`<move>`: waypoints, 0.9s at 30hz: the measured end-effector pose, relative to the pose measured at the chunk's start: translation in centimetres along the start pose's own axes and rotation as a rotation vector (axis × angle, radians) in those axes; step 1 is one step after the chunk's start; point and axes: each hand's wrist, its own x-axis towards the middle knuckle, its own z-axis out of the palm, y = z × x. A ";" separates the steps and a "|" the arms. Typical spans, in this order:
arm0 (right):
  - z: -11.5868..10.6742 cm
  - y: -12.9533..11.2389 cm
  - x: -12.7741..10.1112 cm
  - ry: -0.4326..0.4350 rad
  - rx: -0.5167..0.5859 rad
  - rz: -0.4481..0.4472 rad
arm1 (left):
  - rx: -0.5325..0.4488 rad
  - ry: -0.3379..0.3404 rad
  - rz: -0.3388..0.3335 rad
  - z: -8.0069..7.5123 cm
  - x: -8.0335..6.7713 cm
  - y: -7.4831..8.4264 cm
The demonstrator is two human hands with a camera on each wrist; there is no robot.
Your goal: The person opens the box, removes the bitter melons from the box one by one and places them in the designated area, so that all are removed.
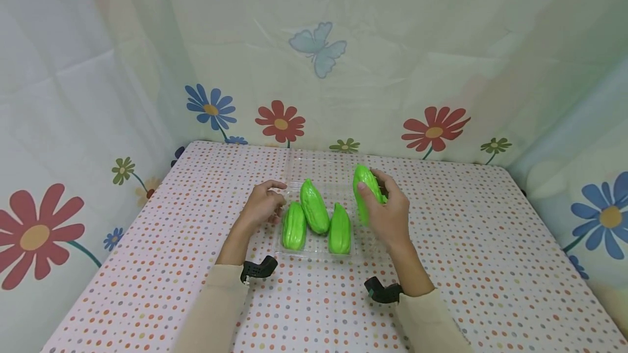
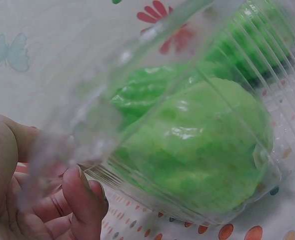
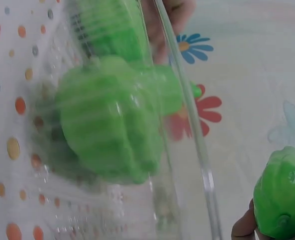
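In my right hand (image 1: 390, 211) I grip a bright green ridged gourd (image 1: 363, 192), raised over the right side of a clear plastic container (image 1: 314, 255). Three more gourds sit in the container: a left one (image 1: 294, 226), a middle one (image 1: 314, 207) tilted between its neighbours, and a right one (image 1: 339, 229). My left hand (image 1: 261, 205) is at the container's left wall, its fingers loosely bent with the tips close to the rim. In the left wrist view the blurred plastic partly covers this hand.
The container's transparent lid (image 1: 319, 165) stands open at the back. A dotted cloth (image 1: 490, 233) covers the table. Curtains (image 1: 373, 97) printed with flowers and a butterfly hang behind the table and at both sides. A black wrist camera (image 1: 382, 290) sits on each wrist.
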 end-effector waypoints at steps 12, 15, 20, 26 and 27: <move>-1.9 1.5 1.1 0.117 -0.087 0.060 | 0.011 0.006 -0.014 0.0 -0.1 0.1; -2.3 1.9 1.4 0.129 -0.097 0.091 | 0.008 0.006 -0.012 0.0 -0.1 0.1; -3.2 2.3 1.7 0.148 -0.101 0.135 | 0.013 0.008 -0.011 0.0 -0.2 0.1; -4.1 3.1 1.9 0.165 -0.135 0.193 | 0.013 -0.002 -0.022 0.0 -0.1 0.1; -4.2 3.2 1.9 0.166 -0.139 0.200 | 0.011 -0.006 -0.026 0.0 -0.1 0.2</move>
